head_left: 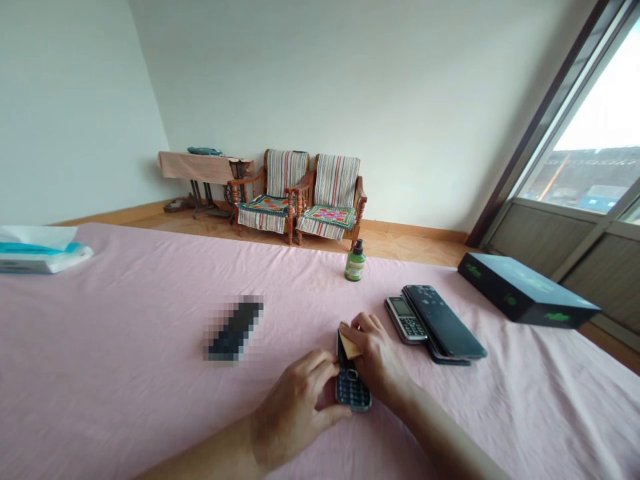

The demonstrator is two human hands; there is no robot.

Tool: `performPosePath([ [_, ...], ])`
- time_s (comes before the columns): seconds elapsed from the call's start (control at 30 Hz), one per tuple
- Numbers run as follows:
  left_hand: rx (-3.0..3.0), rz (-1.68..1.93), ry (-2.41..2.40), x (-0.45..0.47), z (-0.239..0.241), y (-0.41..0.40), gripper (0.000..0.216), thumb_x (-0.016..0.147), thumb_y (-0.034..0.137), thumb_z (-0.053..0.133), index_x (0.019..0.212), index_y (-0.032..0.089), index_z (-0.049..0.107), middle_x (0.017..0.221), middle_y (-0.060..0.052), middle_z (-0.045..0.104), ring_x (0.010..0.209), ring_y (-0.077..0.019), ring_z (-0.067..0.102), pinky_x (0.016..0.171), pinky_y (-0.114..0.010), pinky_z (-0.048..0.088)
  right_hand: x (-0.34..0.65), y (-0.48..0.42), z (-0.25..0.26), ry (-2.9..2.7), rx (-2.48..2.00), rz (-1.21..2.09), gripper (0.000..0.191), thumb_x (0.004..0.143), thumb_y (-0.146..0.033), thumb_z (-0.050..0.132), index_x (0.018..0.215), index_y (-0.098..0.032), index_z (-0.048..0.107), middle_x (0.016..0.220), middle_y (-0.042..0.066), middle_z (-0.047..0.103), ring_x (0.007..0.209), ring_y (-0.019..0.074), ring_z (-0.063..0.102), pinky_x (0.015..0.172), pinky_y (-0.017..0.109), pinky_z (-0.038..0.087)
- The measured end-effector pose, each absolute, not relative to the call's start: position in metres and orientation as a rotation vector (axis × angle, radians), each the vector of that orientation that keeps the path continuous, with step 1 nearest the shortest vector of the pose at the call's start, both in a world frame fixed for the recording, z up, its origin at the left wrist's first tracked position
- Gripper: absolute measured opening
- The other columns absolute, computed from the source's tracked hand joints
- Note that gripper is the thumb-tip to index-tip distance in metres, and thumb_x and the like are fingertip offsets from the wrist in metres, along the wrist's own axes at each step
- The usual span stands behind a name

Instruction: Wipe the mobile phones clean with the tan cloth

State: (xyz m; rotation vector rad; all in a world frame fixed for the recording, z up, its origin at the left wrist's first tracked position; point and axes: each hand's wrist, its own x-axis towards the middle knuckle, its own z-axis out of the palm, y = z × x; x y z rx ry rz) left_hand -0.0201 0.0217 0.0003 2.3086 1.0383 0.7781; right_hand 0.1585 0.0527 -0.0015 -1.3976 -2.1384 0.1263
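A dark keypad mobile phone (354, 395) lies face up on the pink cloth in front of me. My left hand (300, 403) grips it, fingers at its left side and thumb by its lower end. My right hand (373, 353) is closed on a small tan piece that looks like a cloth or pad (350, 345), pressed against the phone's screen. Most of the screen is hidden by that piece and my fingers. Right of this hand lie a silver-edged keypad phone (406, 321) and a stack of dark smartphones (445, 323).
A green spray bottle (355, 263) stands near the far edge of the pink-covered surface (150, 300). A black box (530, 293) sits at the right, a white and blue pack (43, 250) at the left. A blurred dark object (235, 330) lies left of my hands. Two wooden chairs (330, 193) stand beyond.
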Motion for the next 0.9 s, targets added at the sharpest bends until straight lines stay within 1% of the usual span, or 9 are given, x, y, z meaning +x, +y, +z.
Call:
performPosePath([
  [0.07,2.307,0.793,1.014,-0.021,-0.002,0.022,0.042,0.065,0.012,0.082,0.101,0.019,0.062,0.102,-0.003,0.063,0.096,-0.0213,0.059,0.089,-0.036,0.049,0.158,0.053,0.000,-2.156,-1.389,0.125,0.032,0.074,0.005,0.049,0.087,-0.020,0.065,0.087,0.004,0.054,0.083,0.0187,0.046,0.072,0.029,0.037],
  [0.2,2.280,0.813,0.998,-0.022,-0.006,0.024,0.043,0.066,0.013,0.082,0.103,0.021,0.062,0.106,-0.002,0.062,0.099,-0.0207,0.059,0.090,-0.034,0.048,0.158,0.046,0.000,-2.194,-1.349,0.191,0.029,0.070,0.007,0.049,0.071,-0.019,0.062,0.080,0.002,0.052,0.078,0.0170,0.046,0.070,0.028,0.035],
  [0.27,2.280,0.807,0.998,-0.023,-0.007,0.025,0.042,0.066,0.014,0.082,0.103,0.021,0.063,0.106,-0.002,0.062,0.099,-0.0211,0.059,0.090,-0.034,0.048,0.158,0.045,0.000,-2.186,-1.335,0.221,0.030,0.070,0.007,0.048,0.068,-0.019,0.062,0.078,0.002,0.051,0.077,0.0165,0.046,0.069,0.027,0.035],
  [0.43,2.309,0.796,1.007,-0.023,-0.006,0.025,0.041,0.067,0.016,0.082,0.102,0.019,0.063,0.103,-0.003,0.062,0.097,-0.0214,0.059,0.089,-0.035,0.049,0.156,0.052,-0.001,-2.129,-1.371,0.161,0.032,0.071,0.006,0.048,0.080,-0.020,0.065,0.085,0.003,0.053,0.082,0.0183,0.047,0.071,0.028,0.036],
  [0.53,2.307,0.789,1.012,-0.022,-0.005,0.025,0.041,0.067,0.015,0.082,0.102,0.021,0.063,0.103,-0.003,0.062,0.097,-0.0213,0.059,0.089,-0.035,0.049,0.155,0.049,-0.002,-2.154,-1.357,0.173,0.029,0.069,0.006,0.049,0.073,-0.020,0.063,0.080,0.002,0.052,0.079,0.0174,0.047,0.070,0.028,0.036],
  [0.63,2.308,0.774,1.013,-0.022,-0.004,0.025,0.043,0.067,0.015,0.081,0.105,0.023,0.063,0.104,-0.002,0.062,0.098,-0.0216,0.058,0.090,-0.036,0.049,0.155,0.043,-0.005,-2.163,-1.320,0.227,0.028,0.072,0.004,0.049,0.068,-0.020,0.062,0.078,0.002,0.052,0.077,0.0164,0.047,0.068,0.028,0.036],
  [0.7,2.315,0.770,1.021,-0.022,-0.004,0.025,0.042,0.066,0.016,0.082,0.104,0.022,0.063,0.102,-0.002,0.063,0.097,-0.0219,0.059,0.089,-0.036,0.049,0.155,0.044,-0.006,-2.141,-1.320,0.239,0.028,0.074,0.003,0.048,0.072,-0.020,0.064,0.079,0.002,0.052,0.078,0.0168,0.047,0.067,0.027,0.037],
  [0.8,2.330,0.774,1.039,-0.022,-0.004,0.024,0.038,0.066,0.018,0.082,0.100,0.020,0.064,0.099,-0.003,0.063,0.095,-0.0221,0.059,0.088,-0.036,0.049,0.155,0.051,-0.005,-2.109,-1.350,0.197,0.031,0.073,0.004,0.049,0.082,-0.020,0.067,0.084,0.004,0.053,0.082,0.0180,0.047,0.070,0.028,0.038],
  [0.9,2.331,0.776,1.048,-0.023,-0.004,0.024,0.038,0.066,0.017,0.082,0.100,0.020,0.064,0.100,-0.003,0.063,0.095,-0.0221,0.059,0.088,-0.036,0.049,0.154,0.051,-0.005,-2.118,-1.355,0.173,0.029,0.072,0.004,0.050,0.078,-0.020,0.066,0.083,0.003,0.053,0.081,0.0180,0.047,0.071,0.029,0.037],
])
